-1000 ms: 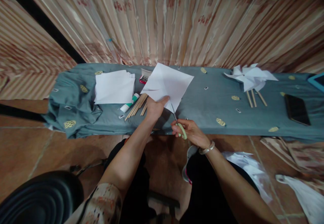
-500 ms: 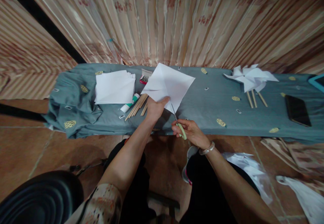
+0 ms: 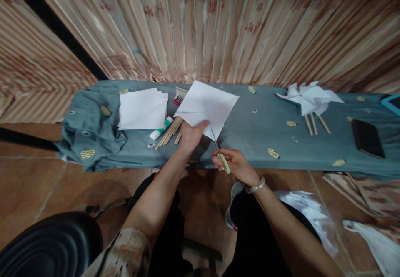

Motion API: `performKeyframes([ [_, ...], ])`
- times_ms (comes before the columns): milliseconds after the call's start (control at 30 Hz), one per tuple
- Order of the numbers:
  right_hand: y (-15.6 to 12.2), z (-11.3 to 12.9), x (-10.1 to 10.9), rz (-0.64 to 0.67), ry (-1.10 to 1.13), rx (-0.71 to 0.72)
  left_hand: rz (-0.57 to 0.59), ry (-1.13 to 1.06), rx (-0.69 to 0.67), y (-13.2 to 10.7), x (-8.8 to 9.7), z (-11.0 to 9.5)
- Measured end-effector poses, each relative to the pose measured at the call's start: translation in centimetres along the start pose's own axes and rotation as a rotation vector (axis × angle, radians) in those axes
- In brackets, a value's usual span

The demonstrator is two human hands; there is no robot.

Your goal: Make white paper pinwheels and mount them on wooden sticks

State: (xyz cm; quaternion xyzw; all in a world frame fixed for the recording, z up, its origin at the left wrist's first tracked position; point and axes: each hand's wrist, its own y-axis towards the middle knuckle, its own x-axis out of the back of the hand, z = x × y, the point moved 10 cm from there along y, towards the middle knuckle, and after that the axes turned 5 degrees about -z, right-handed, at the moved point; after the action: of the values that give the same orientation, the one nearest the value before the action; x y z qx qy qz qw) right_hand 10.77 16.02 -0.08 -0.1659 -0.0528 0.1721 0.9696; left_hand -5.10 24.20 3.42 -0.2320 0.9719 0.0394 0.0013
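White paper, smooth and thin, makes up the square sheet [image 3: 215,101] that lies turned like a diamond over the near-middle of the bench, with a slit running in from its left corner and faint creases across its face. Blue-grey cloth [image 3: 256,131], printed with yellow pineapple-like shapes and small pale rectangles, covers the bench and bunches into soft folds at the left end. The left hand [image 3: 192,135] reaches forward and pinches the sheet near its lower edge, thumb laid on top, the other fingers mostly hidden underneath. The right hand [image 3: 234,162], palm turned inward and a silvery bracelet [image 3: 255,185] at its wrist, has its fingers curled round the pale green plastic handles of the scissors [image 3: 223,163], whose slim metal blades meet the sheet's near corner. Left of the sheet are slender wooden sticks [image 3: 168,135], a white-and-green tube [image 3: 161,129], a small red-edged box [image 3: 179,97] of tiny metallic pieces, and a stack of white paper [image 3: 143,110]. Folded paper pinwheels [image 3: 309,95] on sticks lie farther right, near a flat black phone [image 3: 368,139]. Any print on the tube is too small to read; dark red figures on the pleated curtain [image 3: 203,31] are too blurred to make out.
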Motion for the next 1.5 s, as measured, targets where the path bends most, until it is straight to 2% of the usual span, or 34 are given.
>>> performKeyframes([
  [167, 0.1, -0.2, 0.0, -0.022, 0.017, -0.026, -0.017, 0.000, 0.000, 0.1, 0.2, -0.4],
  [533, 0.3, -0.5, 0.2, -0.049, 0.014, -0.036, -0.028, -0.074, -0.034, 0.3, 0.5, 0.6],
  [767, 0.4, -0.7, 0.2, -0.057, 0.002, -0.030, -0.031, -0.098, -0.007, 0.5, 0.4, 0.9],
  [1033, 0.4, -0.3, 0.1, -0.070, 0.032, -0.057, -0.012, -0.074, -0.014, 0.2, 0.5, 0.2],
  [1500, 0.7, -0.5, 0.3, -0.085, 0.045, -0.049, 0.042, -0.100, 0.011, 0.1, 0.1, 0.6],
])
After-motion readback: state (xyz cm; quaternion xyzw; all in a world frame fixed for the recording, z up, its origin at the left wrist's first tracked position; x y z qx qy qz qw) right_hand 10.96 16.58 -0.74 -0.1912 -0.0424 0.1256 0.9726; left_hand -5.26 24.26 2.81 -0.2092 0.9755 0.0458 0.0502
